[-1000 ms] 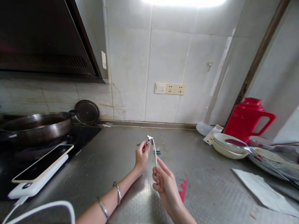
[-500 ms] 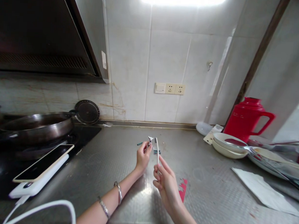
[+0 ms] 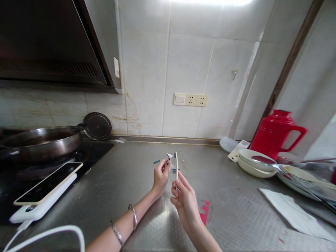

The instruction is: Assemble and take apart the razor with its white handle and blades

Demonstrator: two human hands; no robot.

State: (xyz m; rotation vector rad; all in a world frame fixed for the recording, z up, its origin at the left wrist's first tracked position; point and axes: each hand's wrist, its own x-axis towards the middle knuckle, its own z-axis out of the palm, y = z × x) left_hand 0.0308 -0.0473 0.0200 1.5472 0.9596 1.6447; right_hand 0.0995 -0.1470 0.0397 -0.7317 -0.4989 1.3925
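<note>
My left hand [image 3: 161, 177] is closed around the dark handle of a small razor [image 3: 169, 158], its pale T-shaped head pointing up. My right hand [image 3: 183, 200] pinches a white toothbrush [image 3: 177, 166] low on its handle. The toothbrush stands nearly upright, its bristle end close to the razor's right side with a narrow gap between them. On the metal counter behind the hands lie small dark-teal pieces [image 3: 174, 170], partly hidden by the toothbrush. Another teal strip [image 3: 156, 161] lies left of the razor.
A pan [image 3: 43, 142] sits on the stove at left, near a phone [image 3: 51, 184] on a white power bank. At right stand a red thermos [image 3: 275, 133], stacked bowls [image 3: 256, 169], and a white paper sheet [image 3: 294, 213]. A torn red piece [image 3: 204, 213] lies beside my right wrist.
My right hand has risen slightly with the toothbrush, whose bristle end is now a little higher beside the razor. My left hand stays almost still.
</note>
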